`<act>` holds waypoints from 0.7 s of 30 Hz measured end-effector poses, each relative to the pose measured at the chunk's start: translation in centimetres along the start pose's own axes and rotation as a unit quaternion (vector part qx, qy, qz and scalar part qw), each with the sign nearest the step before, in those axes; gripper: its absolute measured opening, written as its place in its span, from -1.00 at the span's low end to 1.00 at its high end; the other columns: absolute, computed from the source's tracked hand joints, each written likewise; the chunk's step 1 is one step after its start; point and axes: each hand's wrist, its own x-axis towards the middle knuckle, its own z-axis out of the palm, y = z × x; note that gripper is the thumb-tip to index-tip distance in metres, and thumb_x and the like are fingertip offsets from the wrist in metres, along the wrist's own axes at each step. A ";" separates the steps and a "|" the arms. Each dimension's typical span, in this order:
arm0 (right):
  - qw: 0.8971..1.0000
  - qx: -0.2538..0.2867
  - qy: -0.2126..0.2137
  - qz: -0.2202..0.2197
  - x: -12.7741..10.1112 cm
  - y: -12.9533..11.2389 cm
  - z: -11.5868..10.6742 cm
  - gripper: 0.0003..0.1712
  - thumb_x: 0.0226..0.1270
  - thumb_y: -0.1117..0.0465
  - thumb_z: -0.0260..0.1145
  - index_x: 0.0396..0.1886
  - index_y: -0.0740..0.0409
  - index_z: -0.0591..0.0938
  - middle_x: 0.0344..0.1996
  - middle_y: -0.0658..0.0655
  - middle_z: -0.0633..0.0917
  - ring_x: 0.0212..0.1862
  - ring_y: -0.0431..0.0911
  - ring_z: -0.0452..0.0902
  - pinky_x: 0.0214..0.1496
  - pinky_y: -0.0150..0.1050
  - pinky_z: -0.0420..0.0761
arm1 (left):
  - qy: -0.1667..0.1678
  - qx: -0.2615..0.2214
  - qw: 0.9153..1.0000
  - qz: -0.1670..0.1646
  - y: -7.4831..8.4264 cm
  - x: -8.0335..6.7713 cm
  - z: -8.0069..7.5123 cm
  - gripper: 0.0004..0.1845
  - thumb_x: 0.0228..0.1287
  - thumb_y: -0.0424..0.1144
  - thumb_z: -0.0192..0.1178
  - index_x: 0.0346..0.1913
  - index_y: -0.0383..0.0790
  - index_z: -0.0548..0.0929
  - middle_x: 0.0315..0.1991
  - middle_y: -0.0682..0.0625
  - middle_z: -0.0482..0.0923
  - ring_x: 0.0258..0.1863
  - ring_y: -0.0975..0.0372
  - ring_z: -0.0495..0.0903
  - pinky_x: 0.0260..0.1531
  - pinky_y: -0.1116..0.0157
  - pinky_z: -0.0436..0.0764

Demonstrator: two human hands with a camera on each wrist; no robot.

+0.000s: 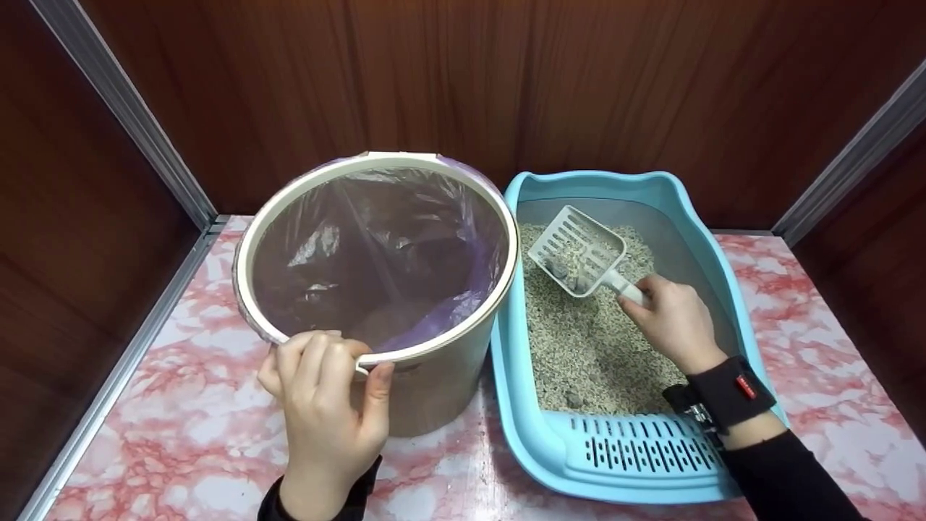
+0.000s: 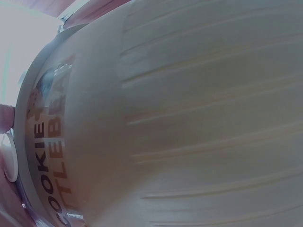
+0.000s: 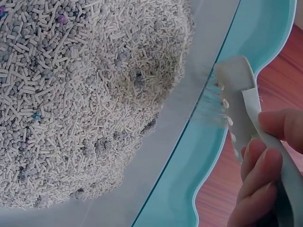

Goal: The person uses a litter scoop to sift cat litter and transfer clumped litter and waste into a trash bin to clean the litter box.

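A slotted litter scoop (image 1: 579, 250) is held by its handle in my right hand (image 1: 676, 318), over the cat litter (image 1: 593, 354). Some litter and darker lumps lie in the scoop's head. From the side, the right wrist view shows the scoop (image 3: 236, 78) raised above the litter, grains dropping through its slots, with fingers and thumb around the handle. My left hand (image 1: 322, 391) grips the near rim of a beige trash can (image 1: 434, 394), fingers over the edge and thumb outside. A thin purple-tinted bag (image 1: 448, 311) lines the can.
The blue litter box (image 1: 514, 405) stands right beside the can, a perforated step (image 1: 636, 452) at its near end. Both are on a red-and-white marbled tabletop (image 1: 173, 383). Dark wood panels (image 1: 448, 79) enclose the back and sides. Printed lettering (image 2: 45, 161) marks the can.
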 end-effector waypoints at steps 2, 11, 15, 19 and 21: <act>1.000 0.000 -0.001 0.001 0.0 0.0 0.0 -0.73 0.31 0.15 0.36 -0.27 0.33 0.66 -0.56 0.20 0.65 -0.62 -0.11 0.38 -0.56 -0.23 0.33 | -0.001 -0.002 1.000 -0.003 0.0 0.0 0.0 -0.43 0.49 0.18 -0.05 -0.47 -0.26 0.51 -0.51 -0.07 0.47 -0.22 -0.02 0.41 0.02 0.01 0.06; 1.000 -0.012 -0.026 0.007 0.0 0.1 0.0 -0.64 0.47 0.07 0.20 -0.50 0.19 0.55 -0.69 0.05 0.45 -0.66 -0.10 0.26 -0.61 -0.23 0.22 | -0.008 -0.001 1.000 -0.007 0.1 -0.1 0.0 -0.43 0.50 0.18 -0.05 -0.46 -0.26 0.51 -0.50 -0.07 0.48 -0.21 -0.02 0.41 0.02 0.00 0.06; 0.999 -0.013 -0.049 0.015 0.1 0.3 0.0 -0.59 0.51 0.07 0.15 -0.57 0.15 0.50 -0.70 0.03 0.41 -0.67 -0.11 0.23 -0.62 -0.24 0.21 | -0.005 0.001 1.000 -0.003 0.1 -0.1 0.0 -0.44 0.50 0.17 -0.05 -0.47 -0.26 0.51 -0.50 -0.06 0.48 -0.21 -0.02 0.41 0.01 0.00 0.06; 0.997 -0.003 -0.074 0.025 0.2 0.3 -0.1 -0.57 0.53 0.08 0.11 -0.59 0.13 0.47 -0.70 0.02 0.39 -0.67 -0.12 0.22 -0.61 -0.26 0.20 | -0.001 0.006 1.000 0.005 0.0 0.0 0.0 -0.45 0.50 0.16 -0.04 -0.47 -0.26 0.51 -0.50 -0.06 0.48 -0.21 -0.02 0.41 0.00 0.00 0.07; 0.996 0.002 -0.082 0.029 0.2 0.3 -0.1 -0.58 0.53 0.09 0.10 -0.59 0.13 0.48 -0.70 0.03 0.40 -0.67 -0.13 0.22 -0.61 -0.26 0.20 | 0.001 0.010 1.000 0.010 0.0 0.0 0.0 -0.45 0.50 0.15 -0.03 -0.47 -0.26 0.51 -0.50 -0.06 0.48 -0.21 -0.02 0.42 -0.01 0.00 0.07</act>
